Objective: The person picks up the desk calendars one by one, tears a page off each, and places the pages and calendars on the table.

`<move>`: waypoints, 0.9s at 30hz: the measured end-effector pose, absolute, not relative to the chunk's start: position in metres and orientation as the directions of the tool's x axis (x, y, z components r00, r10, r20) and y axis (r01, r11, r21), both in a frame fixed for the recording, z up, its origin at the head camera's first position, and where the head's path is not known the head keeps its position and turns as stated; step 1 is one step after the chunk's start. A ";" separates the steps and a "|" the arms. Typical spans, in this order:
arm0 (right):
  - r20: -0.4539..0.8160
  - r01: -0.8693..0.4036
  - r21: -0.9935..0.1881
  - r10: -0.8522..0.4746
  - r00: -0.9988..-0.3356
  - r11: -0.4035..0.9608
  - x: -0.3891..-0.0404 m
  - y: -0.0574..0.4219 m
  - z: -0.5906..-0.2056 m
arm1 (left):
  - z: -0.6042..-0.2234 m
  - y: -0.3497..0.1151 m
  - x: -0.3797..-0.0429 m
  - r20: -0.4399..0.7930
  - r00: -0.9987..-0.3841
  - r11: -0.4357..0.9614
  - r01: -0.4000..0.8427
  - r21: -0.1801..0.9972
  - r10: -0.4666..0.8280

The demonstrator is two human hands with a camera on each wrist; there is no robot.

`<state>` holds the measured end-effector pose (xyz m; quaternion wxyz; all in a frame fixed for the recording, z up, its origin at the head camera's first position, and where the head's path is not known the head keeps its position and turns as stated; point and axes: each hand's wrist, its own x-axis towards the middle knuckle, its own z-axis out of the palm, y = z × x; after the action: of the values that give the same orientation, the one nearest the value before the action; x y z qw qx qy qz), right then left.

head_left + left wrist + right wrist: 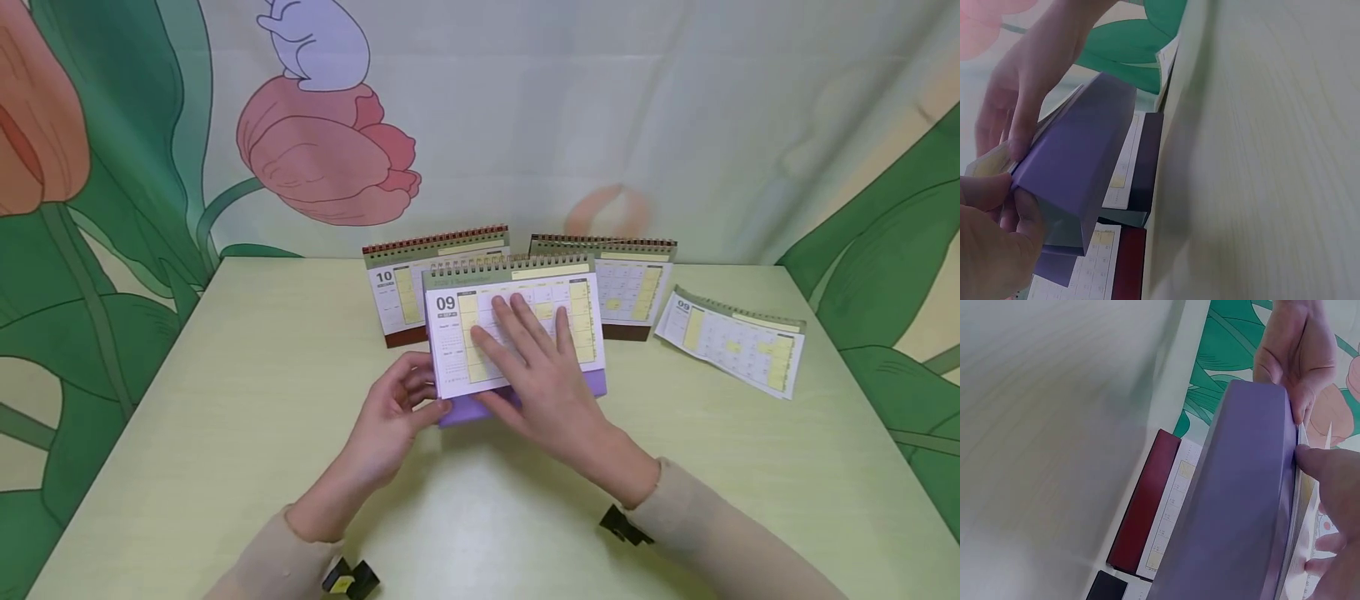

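Note:
A purple-based desk calendar (517, 392) with a 09 page is raised off the table in the head view, its spiral binding at the top. At its left edge my left hand (393, 408) pinches the purple base between thumb and fingers. My right hand (543, 379) lies over the front page with straight, spread fingers, its thumb near the pages' lower edge. From the right wrist view, the purple base (1241, 475) is seen from beneath, with the right thumb (1316, 461) against the page edges. The left wrist view shows the base's open, hollow side (1063, 225).
Behind stand two more desk calendars, one with a 10 page (397, 300) at left and one (633, 292) at right. A loose bundle of calendar pages (731, 342) marked 09 lies on the table (225, 433) at the right. A flower-print curtain (525, 125) hangs at the back.

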<state>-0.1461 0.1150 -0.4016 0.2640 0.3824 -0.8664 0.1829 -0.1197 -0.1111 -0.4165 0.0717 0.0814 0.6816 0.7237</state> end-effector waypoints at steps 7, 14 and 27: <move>0.656 -0.796 -0.139 -0.548 -0.520 0.589 -0.144 0.115 -0.399 | -0.417 -0.104 -0.118 0.035 -0.979 -0.088 0.018 0.996 0.199; 0.710 -0.842 -0.184 -0.523 -0.471 0.508 -0.138 0.112 -0.398 | -0.418 -0.102 -0.119 0.019 -0.985 -0.082 0.005 0.997 0.173; 0.635 -0.665 -0.725 -0.199 -0.747 0.181 -0.133 0.112 -0.381 | -0.423 -0.103 -0.117 0.011 -0.993 -0.060 0.003 0.998 0.120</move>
<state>-0.1333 0.1121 -0.3815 0.2043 0.2915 -0.7407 0.5698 -0.1173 -0.1034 -0.4228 0.0400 0.0449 0.6845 0.7265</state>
